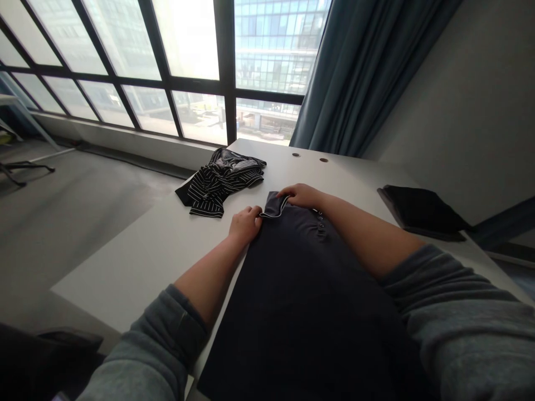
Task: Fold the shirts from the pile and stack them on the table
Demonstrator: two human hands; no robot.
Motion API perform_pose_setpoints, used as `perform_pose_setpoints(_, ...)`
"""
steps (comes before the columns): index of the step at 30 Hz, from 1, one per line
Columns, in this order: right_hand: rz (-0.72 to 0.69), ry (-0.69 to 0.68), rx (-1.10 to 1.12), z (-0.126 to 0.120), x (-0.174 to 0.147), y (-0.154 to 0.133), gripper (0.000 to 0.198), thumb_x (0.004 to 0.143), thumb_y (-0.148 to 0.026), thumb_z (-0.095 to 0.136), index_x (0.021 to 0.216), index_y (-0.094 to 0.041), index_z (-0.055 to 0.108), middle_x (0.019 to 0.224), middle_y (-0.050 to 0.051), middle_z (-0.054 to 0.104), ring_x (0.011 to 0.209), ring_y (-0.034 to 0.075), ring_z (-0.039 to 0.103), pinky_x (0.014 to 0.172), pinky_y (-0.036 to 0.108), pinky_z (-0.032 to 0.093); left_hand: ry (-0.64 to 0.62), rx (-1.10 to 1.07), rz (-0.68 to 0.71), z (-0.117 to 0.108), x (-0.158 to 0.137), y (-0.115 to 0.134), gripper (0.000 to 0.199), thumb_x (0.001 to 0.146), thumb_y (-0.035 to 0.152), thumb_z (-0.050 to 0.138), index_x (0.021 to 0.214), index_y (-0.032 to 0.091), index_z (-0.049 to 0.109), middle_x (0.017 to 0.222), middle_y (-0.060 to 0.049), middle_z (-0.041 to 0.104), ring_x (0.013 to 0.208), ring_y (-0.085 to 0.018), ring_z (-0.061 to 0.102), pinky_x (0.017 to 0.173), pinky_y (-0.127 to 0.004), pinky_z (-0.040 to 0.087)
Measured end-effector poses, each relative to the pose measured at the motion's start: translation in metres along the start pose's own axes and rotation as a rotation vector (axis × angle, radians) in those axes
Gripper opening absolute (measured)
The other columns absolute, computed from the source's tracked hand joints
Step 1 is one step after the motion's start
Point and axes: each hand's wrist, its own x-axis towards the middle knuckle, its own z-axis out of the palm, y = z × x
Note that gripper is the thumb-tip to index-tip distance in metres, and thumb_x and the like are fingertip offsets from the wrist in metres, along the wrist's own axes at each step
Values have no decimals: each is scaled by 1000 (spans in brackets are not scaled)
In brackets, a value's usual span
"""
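A dark navy garment (309, 301) with white-edged trim and a short row of small round fasteners lies spread over the table towards me. Its far end is a trimmed band, partly lifted. My left hand (246, 224) pinches the band's left corner, fingers closed. Further right, my right hand (304, 196) grips the same band between thumb and fingers, its forearm crossing over the cloth. Just beyond my left hand sits a crumpled black-and-white striped garment (221, 181), touched by neither hand.
The white table (137, 262) runs to the window, with two round cable holes near its far edge. Folded dark cloth (422, 209) rests at the right. A blue curtain (355, 78) hangs behind the table. A chair base (25, 167) stands on the floor at far left.
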Motion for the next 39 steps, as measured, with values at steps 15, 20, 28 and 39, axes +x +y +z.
perform_pose_setpoints(15, -248, 90, -135, 46, -76, 29, 28, 86, -17, 64, 104, -22, 84, 118, 11, 72, 108, 26, 68, 102, 39, 53, -161, -80, 381, -2, -2, -1, 34, 86, 14, 60, 114, 30, 70, 135, -3, 70, 128, -26, 62, 111, -43, 46)
perform_pose_setpoints(20, -318, 4, -141, 53, -79, 34, 36, 83, -9, 60, 106, -23, 84, 118, 9, 75, 112, 26, 69, 108, 42, 51, -224, -42, 449, 0, -1, -2, 32, 89, 22, 65, 118, 30, 71, 128, -3, 73, 118, -25, 68, 108, -41, 49)
perform_pose_setpoints(28, -307, 19, -138, 40, -79, 32, 39, 83, -10, 59, 110, -24, 84, 118, 7, 79, 112, 25, 71, 106, 40, 54, -207, -30, 505, -2, -4, 1, 23, 96, 34, 64, 114, 36, 79, 126, -3, 74, 117, -23, 68, 106, -40, 48)
perform_pose_setpoints(39, -147, 14, -196, 46, -62, 37, 48, 81, -4, 55, 117, -20, 82, 126, 7, 78, 119, 25, 71, 110, 35, 51, -175, 51, 377, -3, -5, 6, 32, 105, 38, 48, 111, 29, 78, 111, -6, 76, 97, -25, 72, 89, -36, 53)
